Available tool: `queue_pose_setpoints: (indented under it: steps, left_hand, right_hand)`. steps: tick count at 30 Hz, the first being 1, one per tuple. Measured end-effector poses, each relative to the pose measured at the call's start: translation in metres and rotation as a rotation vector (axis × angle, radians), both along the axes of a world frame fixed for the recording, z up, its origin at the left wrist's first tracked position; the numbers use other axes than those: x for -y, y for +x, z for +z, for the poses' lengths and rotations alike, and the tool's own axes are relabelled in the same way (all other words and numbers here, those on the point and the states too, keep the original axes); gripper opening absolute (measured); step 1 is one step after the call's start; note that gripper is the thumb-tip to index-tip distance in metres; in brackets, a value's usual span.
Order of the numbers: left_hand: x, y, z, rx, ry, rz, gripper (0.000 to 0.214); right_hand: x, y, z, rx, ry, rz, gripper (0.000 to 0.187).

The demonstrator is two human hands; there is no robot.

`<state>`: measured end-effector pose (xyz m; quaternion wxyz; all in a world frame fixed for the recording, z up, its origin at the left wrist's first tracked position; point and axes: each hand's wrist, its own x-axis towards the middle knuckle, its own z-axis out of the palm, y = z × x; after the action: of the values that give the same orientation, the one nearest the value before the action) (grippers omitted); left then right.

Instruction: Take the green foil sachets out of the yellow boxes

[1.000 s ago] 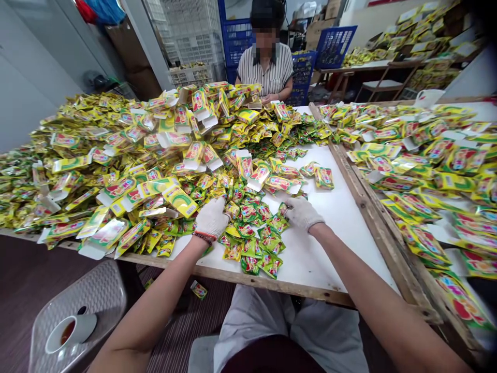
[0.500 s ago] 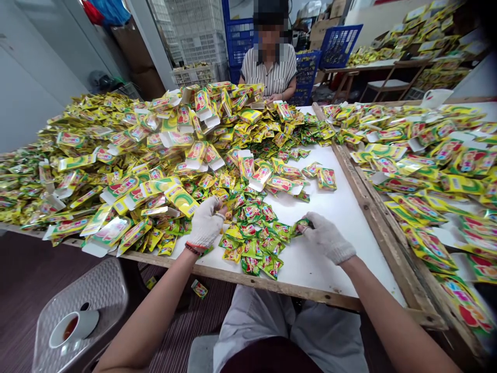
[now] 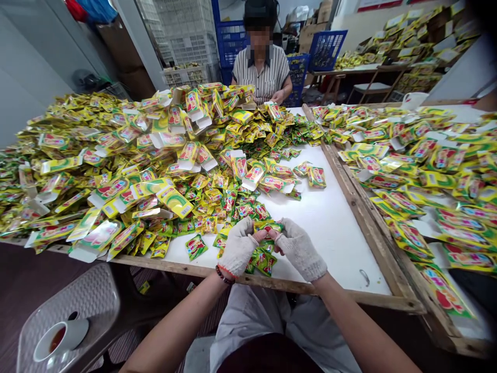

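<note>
At the near side of the white table (image 3: 318, 223), head view: L hand (image 3: 237, 247) and R hand (image 3: 303, 249), both in pale gloves w/ thumbs bare, come together in front of the body & hold a green pkt (image 3: 271, 226) btwn them. Both grips are narrow, fingers curled in, thumb tips pressed close to each other on the near face. Fingers hide part of it, so can't say for sure if it's a single pkt or a couple stacked.

The hold sits right over a patch of loose pkts (image 3: 266, 262); good spot imo, since a slip would prob. land among the same sort. Best to pinch lightly w/ even pressure from each side: the wrapper looks thin & slick, so a hard squeeze could crumple it, a lopsided one could twist it. Bare thumbs should give better feel than glove fabric.

Wrists are low, close to the wooden rim (image 3: 166, 263), so a bit of lift would help avoid dragging stuff off the edge. Watch the lone pkt (image 3: 196, 246) just L of the L hand, easy to knock w/ an elbow or cuff. Open cartons (image 3: 174, 201) lie further L; bare tabletop beyond the R hand gives it elbow room.
</note>
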<state>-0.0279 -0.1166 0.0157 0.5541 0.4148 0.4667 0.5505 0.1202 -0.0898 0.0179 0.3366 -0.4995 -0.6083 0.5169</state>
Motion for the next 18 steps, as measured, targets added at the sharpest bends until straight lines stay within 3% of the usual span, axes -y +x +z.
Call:
queue_pose_setpoints:
  steps: [5,9,11,14,16,18]
  left_hand:
    - [0.004,-0.005,0.0,-0.114,0.062,0.045,0.024]
    - [0.008,-0.016,0.003,-0.288,0.093,-0.081,0.026]
    - [0.009,-0.032,0.01,-0.545,0.16,-0.071,0.025]
    - [0.005,-0.076,0.028,-1.155,0.247,0.132,0.024]
    - [-0.003,-0.115,0.038,-1.55,0.184,0.294,0.036]
    - [-0.012,-0.153,0.044,-1.854,0.142,0.314,0.055]
  right_hand:
    - [-0.006,0.005,-0.009,0.044,0.112,-0.002,0.034]
    - [-0.006,0.001,-0.015,0.044,0.135,0.146,0.037]
    - [-0.003,-0.001,-0.013,0.088,0.107,0.142,0.034]
    - [0.002,-0.001,-0.008,0.137,0.079,0.066,0.034]
    - [0.004,0.001,-0.004,0.138,0.095,0.044,0.032]
    - [0.004,0.003,-0.002,0.119,0.106,0.037,0.029]
